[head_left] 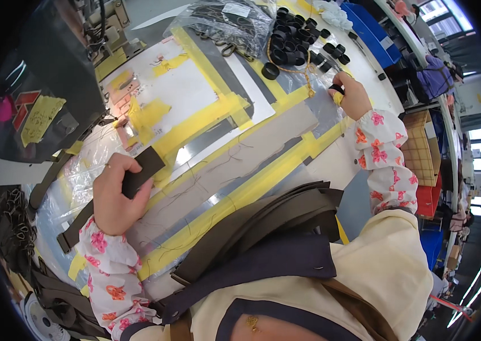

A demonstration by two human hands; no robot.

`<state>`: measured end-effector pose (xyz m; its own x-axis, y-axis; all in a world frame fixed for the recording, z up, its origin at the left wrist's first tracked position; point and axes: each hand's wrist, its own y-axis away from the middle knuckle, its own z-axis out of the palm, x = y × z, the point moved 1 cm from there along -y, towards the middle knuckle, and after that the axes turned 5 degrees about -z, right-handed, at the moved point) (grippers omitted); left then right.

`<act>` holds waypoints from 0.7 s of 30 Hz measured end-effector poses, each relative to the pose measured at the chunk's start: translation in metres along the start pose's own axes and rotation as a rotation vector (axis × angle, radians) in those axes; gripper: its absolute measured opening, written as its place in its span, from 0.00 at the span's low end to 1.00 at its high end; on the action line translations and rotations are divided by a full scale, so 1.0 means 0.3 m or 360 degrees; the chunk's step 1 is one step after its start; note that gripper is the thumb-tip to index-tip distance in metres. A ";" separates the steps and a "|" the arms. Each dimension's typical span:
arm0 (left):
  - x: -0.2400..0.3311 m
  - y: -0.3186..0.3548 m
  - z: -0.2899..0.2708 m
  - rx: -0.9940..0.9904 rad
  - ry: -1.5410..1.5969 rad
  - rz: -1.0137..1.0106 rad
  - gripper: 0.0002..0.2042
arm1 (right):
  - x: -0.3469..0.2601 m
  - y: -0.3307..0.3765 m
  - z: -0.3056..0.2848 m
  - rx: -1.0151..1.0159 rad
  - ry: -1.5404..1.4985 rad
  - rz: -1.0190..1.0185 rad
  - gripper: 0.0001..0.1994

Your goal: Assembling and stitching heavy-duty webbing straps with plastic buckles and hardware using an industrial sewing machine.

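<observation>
My left hand [120, 196] is closed on a dark brown webbing strap [145, 168], whose flat end sticks out past the thumb over the taped worktop. More of the strap seems to run back under the hand to the left. At the far right, my right hand [354, 98] pinches a small black loop [337, 88] between thumb and fingers. Something yellow is wrapped at one fingertip. Beside that hand lies a pile of similar black loops [291, 45], some spilling to the right.
A sewing machine [41, 74] stands at the left. Yellow tape [217, 119] and loose threads cover the worktop. A clear bag of metal hooks [226, 25] lies at the back, near a blue bin [368, 34]. Folded dark straps [263, 221] rest across my lap.
</observation>
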<state>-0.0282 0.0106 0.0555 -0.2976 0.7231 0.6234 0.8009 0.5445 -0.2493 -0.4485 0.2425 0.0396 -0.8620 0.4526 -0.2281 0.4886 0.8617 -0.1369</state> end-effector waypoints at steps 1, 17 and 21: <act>-0.017 0.002 0.020 0.0010 -0.0012 -0.0010 0.14 | -0.003 -0.009 0.008 0.0074 0.0010 -0.0071 0.15; -0.017 0.060 0.041 0.0284 0.0652 -0.0423 0.12 | -0.942 -0.084 0.268 -0.0405 -0.1673 -0.1327 0.15; -0.014 0.063 0.060 0.0213 0.0989 -0.0601 0.11 | -0.957 -0.068 0.272 -0.0289 -0.1622 -0.1390 0.17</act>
<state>-0.0211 0.0256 0.0349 -0.1596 0.1236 0.9794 0.6201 0.7845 0.0020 -0.1999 0.0762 0.0291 -0.3585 -0.5548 -0.7508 -0.2553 0.8318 -0.4928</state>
